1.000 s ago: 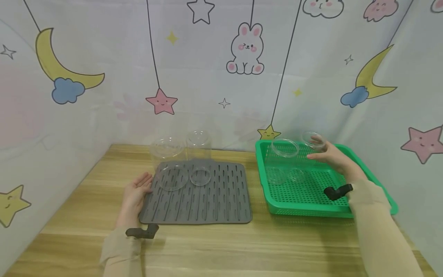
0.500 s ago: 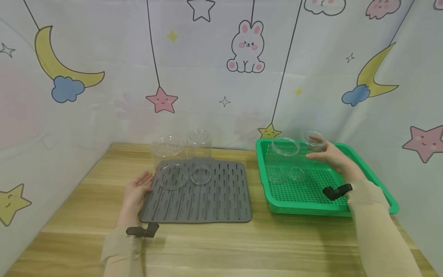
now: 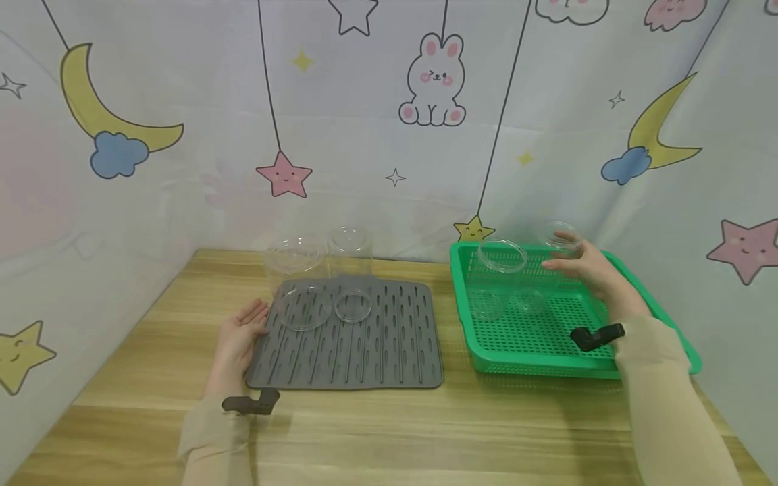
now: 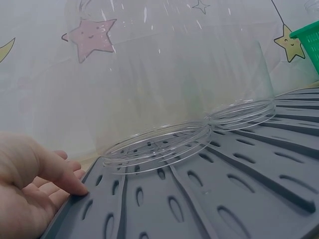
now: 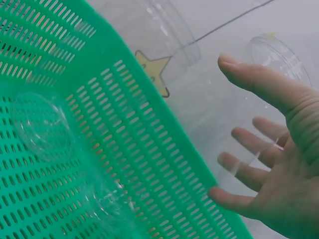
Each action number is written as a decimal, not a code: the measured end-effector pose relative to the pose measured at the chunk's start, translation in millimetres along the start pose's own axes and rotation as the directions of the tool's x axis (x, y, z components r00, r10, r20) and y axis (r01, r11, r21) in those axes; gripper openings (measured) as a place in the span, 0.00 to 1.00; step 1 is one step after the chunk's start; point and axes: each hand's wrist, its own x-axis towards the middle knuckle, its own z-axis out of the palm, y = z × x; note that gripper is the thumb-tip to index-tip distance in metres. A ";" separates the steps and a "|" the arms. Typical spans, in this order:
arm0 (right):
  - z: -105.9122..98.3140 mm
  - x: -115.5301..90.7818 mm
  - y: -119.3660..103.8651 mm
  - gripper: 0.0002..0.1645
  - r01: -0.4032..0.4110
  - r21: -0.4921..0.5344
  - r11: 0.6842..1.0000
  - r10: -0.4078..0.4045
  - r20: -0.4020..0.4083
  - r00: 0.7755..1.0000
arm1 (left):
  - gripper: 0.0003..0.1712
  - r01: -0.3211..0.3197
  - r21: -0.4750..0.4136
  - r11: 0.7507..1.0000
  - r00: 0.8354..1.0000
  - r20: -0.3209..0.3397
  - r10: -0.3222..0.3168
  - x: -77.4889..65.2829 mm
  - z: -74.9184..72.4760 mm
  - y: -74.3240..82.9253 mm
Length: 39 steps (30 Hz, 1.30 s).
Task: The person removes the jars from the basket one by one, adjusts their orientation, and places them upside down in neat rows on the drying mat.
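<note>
My right hand grips a clear cylindrical jar at its upper part, thumb in front and fingers behind, seen through the plastic. That jar leans over the green basket. A second clear jar stands at its left inside the basket. At the left, my left hand lies palm up with relaxed fingers at the edge of a grey ridged drying mat; in the left wrist view the thumb touches the mat. Nearby on the mat stand a wide clear jar and a narrower one.
A wooden table carries the mat and basket, with a gap between them. A white cloth printed with stars, moons and a rabbit hangs behind and at the sides. The basket's raised rim surrounds its jars.
My right hand has moved slightly up and to the right, and the jar it holds has shifted with it. My left hand and the jars on the mat stay put.
</note>
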 end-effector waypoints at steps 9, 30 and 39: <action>-0.5 -2.9 -8.5 0.56 -0.011 0.041 0.999 0.019 -0.191 0.981 | 0.44 0.005 -0.006 1.000 1.000 0.000 -0.005 -1.0 0.5 0.2; 19.2 -17.1 -48.7 0.53 0.019 -0.037 0.999 -0.035 -0.515 0.856 | 0.41 -0.056 -0.061 0.997 0.996 -0.072 0.051 -9.8 2.4 20.0; 32.7 -22.9 -66.2 0.52 0.052 -0.150 0.987 -0.140 -0.666 0.733 | 0.35 -0.250 -0.213 0.945 0.955 -0.217 0.203 -27.4 11.1 52.5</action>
